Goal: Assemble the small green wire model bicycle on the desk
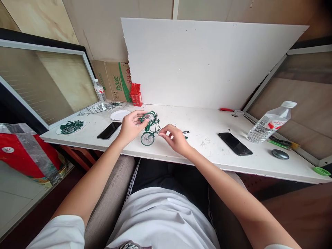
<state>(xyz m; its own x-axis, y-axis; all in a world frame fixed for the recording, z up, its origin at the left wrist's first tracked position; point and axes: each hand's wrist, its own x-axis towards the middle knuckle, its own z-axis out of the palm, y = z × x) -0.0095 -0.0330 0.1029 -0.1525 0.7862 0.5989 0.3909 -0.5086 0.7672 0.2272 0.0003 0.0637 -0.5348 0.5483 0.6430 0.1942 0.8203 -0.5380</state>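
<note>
A small green model bicycle (pixel 149 128) stands tilted on the white table (pixel 207 124), one wheel up and one down near the front edge. My left hand (pixel 131 126) curls around its upper wheel, fingers closed on it. My right hand (pixel 175 138) pinches the frame at the bicycle's right side, fingertips pressed together on a small part. A dark flat piece (pixel 185 132) lies just behind my right hand.
Two black phones (pixel 109 130) (pixel 234 143) lie left and right. A water bottle (pixel 271 122) lies on its side at right, with a dark round object (pixel 280 154) and a green ring (pixel 321 171) nearby. At left are a white plate (pixel 119 115), a disc with green parts (pixel 71 127), an upright bottle (pixel 99 90), a red box (pixel 136 94) and a carton (pixel 114 80).
</note>
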